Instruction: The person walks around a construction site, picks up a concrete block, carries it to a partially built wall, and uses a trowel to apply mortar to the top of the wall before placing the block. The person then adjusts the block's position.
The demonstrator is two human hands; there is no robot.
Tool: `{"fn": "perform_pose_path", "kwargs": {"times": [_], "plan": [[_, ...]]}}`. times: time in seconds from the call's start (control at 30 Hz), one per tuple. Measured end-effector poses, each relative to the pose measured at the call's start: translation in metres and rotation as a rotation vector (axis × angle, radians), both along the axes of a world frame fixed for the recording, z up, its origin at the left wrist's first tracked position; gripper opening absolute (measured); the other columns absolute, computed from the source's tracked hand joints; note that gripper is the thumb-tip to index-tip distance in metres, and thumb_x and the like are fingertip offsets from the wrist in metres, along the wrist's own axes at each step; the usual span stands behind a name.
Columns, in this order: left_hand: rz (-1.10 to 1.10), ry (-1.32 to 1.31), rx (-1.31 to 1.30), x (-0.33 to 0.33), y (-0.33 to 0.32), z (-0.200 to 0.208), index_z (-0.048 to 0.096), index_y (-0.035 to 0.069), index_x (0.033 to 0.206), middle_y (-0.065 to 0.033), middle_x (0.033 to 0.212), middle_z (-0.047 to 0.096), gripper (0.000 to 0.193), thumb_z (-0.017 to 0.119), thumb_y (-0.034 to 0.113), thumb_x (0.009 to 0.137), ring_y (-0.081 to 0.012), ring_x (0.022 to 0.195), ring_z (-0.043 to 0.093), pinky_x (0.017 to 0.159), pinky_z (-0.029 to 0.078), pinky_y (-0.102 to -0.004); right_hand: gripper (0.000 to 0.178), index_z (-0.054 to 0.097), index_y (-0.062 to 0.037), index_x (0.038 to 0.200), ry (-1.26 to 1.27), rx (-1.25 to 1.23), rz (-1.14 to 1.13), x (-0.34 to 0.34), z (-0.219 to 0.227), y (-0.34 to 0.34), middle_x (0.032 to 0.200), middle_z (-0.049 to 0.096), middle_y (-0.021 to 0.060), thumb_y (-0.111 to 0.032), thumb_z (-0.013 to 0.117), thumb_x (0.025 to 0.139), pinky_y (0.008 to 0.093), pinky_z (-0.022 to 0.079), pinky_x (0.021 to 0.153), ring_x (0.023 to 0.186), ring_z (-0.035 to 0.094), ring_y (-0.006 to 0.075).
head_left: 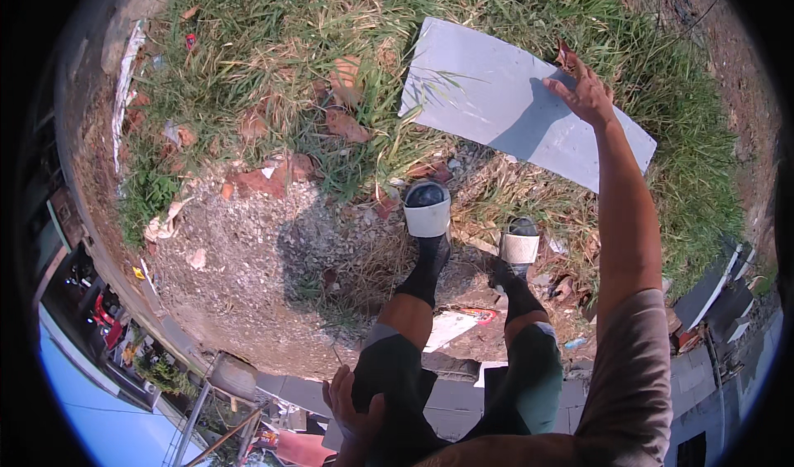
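A flat grey board (pixel 484 86) lies tilted across the grass ahead of my feet. My right hand (pixel 589 99) is stretched out over its right part, thumb and fingers spread, and casts a shadow on the board. A small reddish-brown piece (pixel 566 55) shows at the fingertips, by the board's far edge; whether the fingers touch it I cannot tell. Down beside my left knee, my left hand (pixel 356 409) hangs with its fingers apart and nothing visible in it.
Broken brick pieces (pixel 346 125) lie in the grass to the left of the board. Gravelly ground (pixel 236 239) spreads left of my sandalled feet (pixel 428 210). A pale sheet scrap (pixel 451 328) lies between my legs, with grey blocks (pixel 691 376) at the lower right.
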State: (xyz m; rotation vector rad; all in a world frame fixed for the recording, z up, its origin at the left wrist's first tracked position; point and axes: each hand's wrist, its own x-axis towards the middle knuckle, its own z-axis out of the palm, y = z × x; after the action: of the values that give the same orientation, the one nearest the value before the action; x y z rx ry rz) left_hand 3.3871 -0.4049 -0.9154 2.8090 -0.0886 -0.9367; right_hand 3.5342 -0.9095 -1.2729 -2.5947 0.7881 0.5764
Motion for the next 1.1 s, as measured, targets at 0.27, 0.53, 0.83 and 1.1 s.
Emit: {"fn": "perform_pose_path", "kwargs": {"times": [0.27, 0.53, 0.83, 1.1], "plan": [[0.011, 0.216, -0.01, 0.02, -0.029, -0.001, 0.044, -0.002, 0.121, -0.0254, 0.125, 0.046, 0.058, 0.064, 0.031, 0.077, -0.0389, 0.12, 0.041, 0.102, 0.023, -0.0537, 0.097, 0.046, 0.0044, 0.121, -0.146, -0.304, 0.151, -0.041, 0.021, 0.036, 0.117, 0.05, 0.0195, -0.078, 0.046, 0.07, 0.0466, 0.031, 0.097, 0.113, 0.046, 0.0334], [0.197, -0.198, -0.299, 0.223, -0.139, -0.204, 0.036, -0.007, 0.131, -0.0276, 0.13, 0.042, 0.071, 0.054, 0.045, 0.086, -0.0371, 0.122, 0.041, 0.102, 0.031, -0.0413, 0.079, 0.033, 0.0039, 0.132, 0.001, -0.046, 0.005, -0.148, 0.118, 0.157, 0.135, 0.034, 0.0203, -0.045, 0.061, 0.076, 0.0509, 0.017, 0.106, 0.127, 0.029, 0.0345], [0.302, 0.07, 0.011, 0.245, -0.191, -0.256, 0.054, 0.001, 0.119, -0.0223, 0.113, 0.058, 0.067, 0.05, 0.056, 0.08, -0.0333, 0.108, 0.055, 0.092, 0.04, -0.0393, 0.077, 0.044, -0.0019, 0.128, -0.102, -0.281, -0.809, -0.224, 0.107, 0.057, 0.13, 0.038, 0.0217, -0.061, 0.053, 0.08, 0.0495, 0.021, 0.103, 0.118, 0.039, 0.0367], [0.576, 0.457, -0.243, 0.23, -0.157, -0.246, 0.053, 0.002, 0.121, -0.0151, 0.108, 0.06, 0.062, 0.055, 0.048, 0.079, -0.0259, 0.1, 0.056, 0.088, 0.041, -0.0339, 0.097, 0.035, -0.0161, 0.137, 0.208, 0.67, -1.644, -0.336, 0.046, -0.025, 0.137, 0.037, 0.013, -0.08, 0.049, 0.065, 0.0566, 0.033, 0.091, 0.124, 0.035, 0.033]]}}
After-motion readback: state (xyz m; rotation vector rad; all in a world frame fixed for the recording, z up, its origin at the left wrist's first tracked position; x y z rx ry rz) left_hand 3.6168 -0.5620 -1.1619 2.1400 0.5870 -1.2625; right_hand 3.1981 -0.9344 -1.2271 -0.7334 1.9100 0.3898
